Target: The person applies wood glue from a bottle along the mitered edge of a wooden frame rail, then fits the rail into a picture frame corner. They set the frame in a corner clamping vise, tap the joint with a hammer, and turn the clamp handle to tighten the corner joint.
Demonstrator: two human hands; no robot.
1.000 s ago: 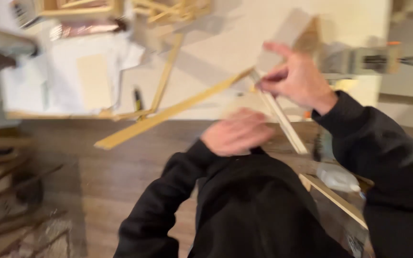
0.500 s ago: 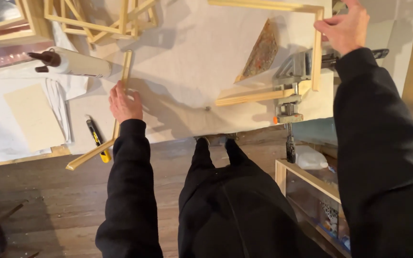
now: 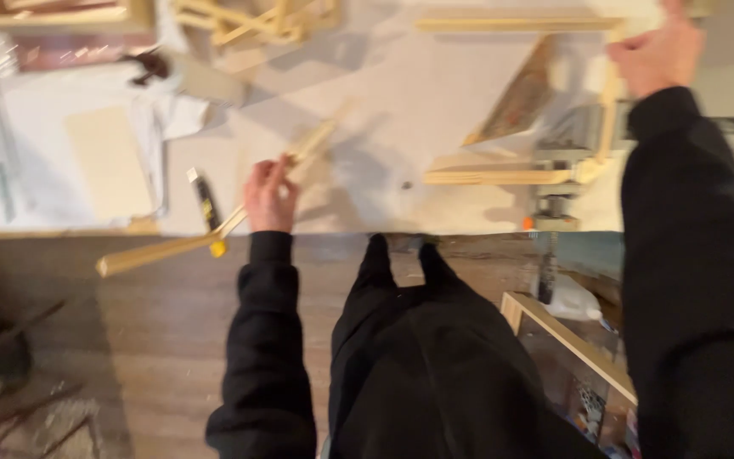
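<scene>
My left hand (image 3: 268, 194) grips a long pale wooden strip (image 3: 214, 229) that lies slanted over the front edge of the white worktable (image 3: 401, 102), its lower end hanging off the table. My right hand (image 3: 657, 56) is raised at the far right and holds the corner of a rectangular wooden frame (image 3: 511, 176) that sits at a metal clamp (image 3: 554, 208) on the table edge. Both sleeves are black. The picture is blurred by motion.
A black and yellow utility knife (image 3: 206, 208) lies beside my left hand. Paper sheets and a beige card (image 3: 108, 161) cover the table's left. More wooden frames (image 3: 256, 21) are stacked at the back. A wooden crate (image 3: 571, 340) stands on the floor at right.
My left hand has slid down the long strip toward the table's front edge and closed on it. My right hand stays on the frame's corner. The view has shifted slightly.
</scene>
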